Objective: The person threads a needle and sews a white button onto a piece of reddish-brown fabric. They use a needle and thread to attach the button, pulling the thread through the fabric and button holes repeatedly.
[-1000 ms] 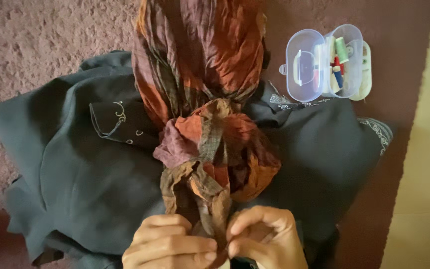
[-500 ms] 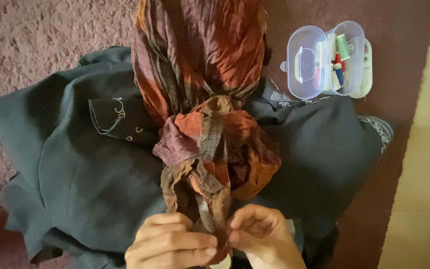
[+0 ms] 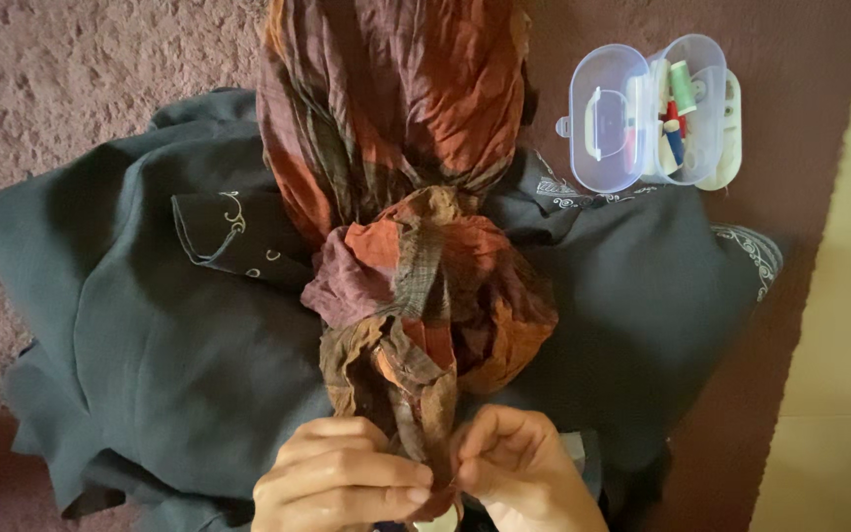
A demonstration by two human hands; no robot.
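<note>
1. Seen from above, a crinkled scarf (image 3: pixel 396 148) striped in rust orange, brown and plum runs down the middle of the view, bunched into a thick knot (image 3: pixel 425 286) about halfway along.

2. The scarf lies on top of a dark grey-green garment (image 3: pixel 150 325) with pale embroidered scrollwork, which is spread in loose folds across a mauve carpet (image 3: pixel 71 79).

3. At the lower edge, the left hand (image 3: pixel 342 483) and the right hand (image 3: pixel 519 468) meet at the scarf's narrow tail, just below the knot.

4. The left hand is curled closed, its fingers (image 3: pixel 386 473) folded over the gathered end of the fabric and pressing it against the thumb side.

5. The right hand pinches the same strip from the other side, fingertips drawn together on the cloth; the two hands are almost touching, with only the fabric between them.

6. Whether anything small is held between the fingers besides the cloth cannot be told from this view.

7. At upper right, well apart from the hands, a clear plastic sewing box (image 3: pixel 647 113) sits open on the carpet, its lid (image 3: pixel 608 118) folded out to the left and spools of green, red, blue and white thread (image 3: pixel 677 108) showing inside.

8. A strip of pale yellow floor (image 3: pixel 839 345) borders the carpet along the right side.
</note>
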